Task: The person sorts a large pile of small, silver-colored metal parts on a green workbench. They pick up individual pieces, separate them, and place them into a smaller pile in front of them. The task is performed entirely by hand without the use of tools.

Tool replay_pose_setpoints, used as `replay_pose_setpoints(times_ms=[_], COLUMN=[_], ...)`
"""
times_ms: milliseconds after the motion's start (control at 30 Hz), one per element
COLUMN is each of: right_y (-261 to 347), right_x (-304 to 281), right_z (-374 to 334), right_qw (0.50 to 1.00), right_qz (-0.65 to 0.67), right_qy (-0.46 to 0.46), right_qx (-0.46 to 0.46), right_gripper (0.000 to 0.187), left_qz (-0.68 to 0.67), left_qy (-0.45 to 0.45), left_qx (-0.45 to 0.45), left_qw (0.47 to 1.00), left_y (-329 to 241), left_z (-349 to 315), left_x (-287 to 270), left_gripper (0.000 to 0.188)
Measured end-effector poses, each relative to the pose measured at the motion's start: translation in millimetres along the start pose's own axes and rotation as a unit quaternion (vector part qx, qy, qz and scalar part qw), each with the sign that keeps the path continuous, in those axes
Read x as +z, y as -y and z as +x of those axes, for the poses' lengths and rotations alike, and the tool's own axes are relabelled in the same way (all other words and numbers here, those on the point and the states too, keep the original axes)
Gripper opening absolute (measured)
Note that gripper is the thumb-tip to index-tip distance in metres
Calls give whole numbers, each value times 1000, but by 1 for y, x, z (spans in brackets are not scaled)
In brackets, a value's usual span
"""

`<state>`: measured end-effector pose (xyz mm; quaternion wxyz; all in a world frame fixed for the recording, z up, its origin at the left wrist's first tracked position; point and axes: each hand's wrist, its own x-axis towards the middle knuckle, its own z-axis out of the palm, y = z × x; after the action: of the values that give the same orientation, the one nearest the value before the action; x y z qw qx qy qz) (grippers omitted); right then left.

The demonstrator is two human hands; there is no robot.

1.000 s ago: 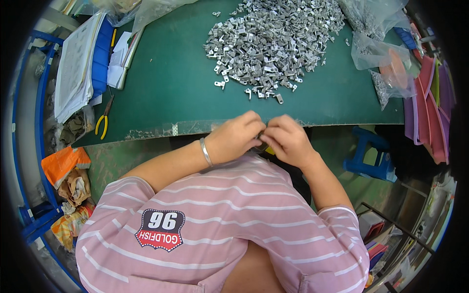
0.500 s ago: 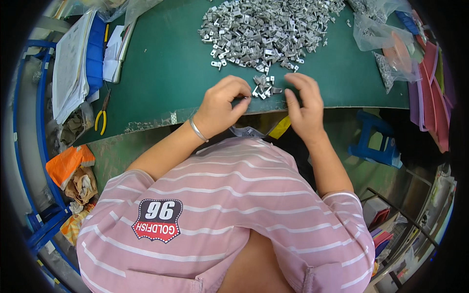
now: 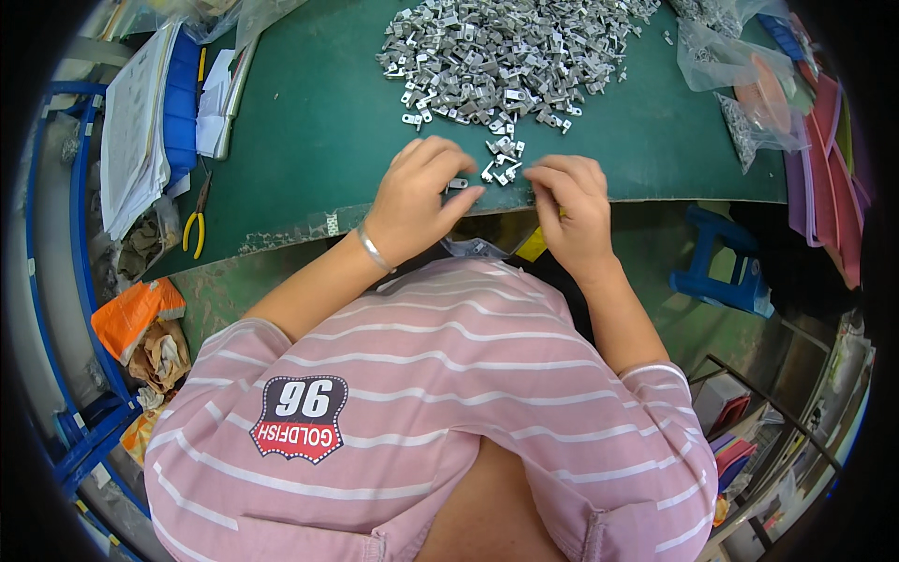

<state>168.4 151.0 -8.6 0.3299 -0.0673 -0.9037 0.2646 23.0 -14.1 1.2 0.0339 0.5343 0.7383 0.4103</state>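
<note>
Left hand [image 3: 410, 194]: thumb and fingers stood apart around one bracket [image 3: 458, 184], contact unclear | right hand [image 3: 576, 195]: fingers curled, pinching or not could not be told | small cluster [image 3: 507, 148] lay between hands, near surface [image 3: 309, 140] edge | pile [image 3: 510, 66] lay far beyond | pliers [image 3: 199, 214] lay left

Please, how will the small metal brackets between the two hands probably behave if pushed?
The small metal brackets would probably slide rather than roll, as they look flat and bent. They lie loose in a little group, so they may scatter. Their metallic shine suggests they are stiff.
</note>
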Motion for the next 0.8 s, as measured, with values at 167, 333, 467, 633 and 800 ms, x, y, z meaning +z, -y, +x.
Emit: replay_pose_setpoints(times_ms=[167, 333, 467, 633, 800], right_y=[0, 0, 3, -3, -4], right_x=[11, 10, 15, 15, 7], right_z=[3, 0, 3, -4, -7], right_qw=[999, 999, 998, 999, 999], right_qz=[8, -2, -2, 35, 27], right_qy=[26, -7, -1, -4, 10], right_qx=[-37, -49, -66, -34, -39], right_gripper=[21, 23, 23, 21, 20], left_qz=[82, 39, 59, 87, 100], left_qy=[34, -5, -16, -34, -22], left_qx=[45, 23, 1, -31, -28], left_qw=[995, 999, 998, 995, 994], left_y=[4, 6, 7, 16, 19], left_z=[10, 3, 4, 7, 9], left_x=[17, 14, 9, 7, 3], left_gripper=[13, 8, 7, 6, 4])
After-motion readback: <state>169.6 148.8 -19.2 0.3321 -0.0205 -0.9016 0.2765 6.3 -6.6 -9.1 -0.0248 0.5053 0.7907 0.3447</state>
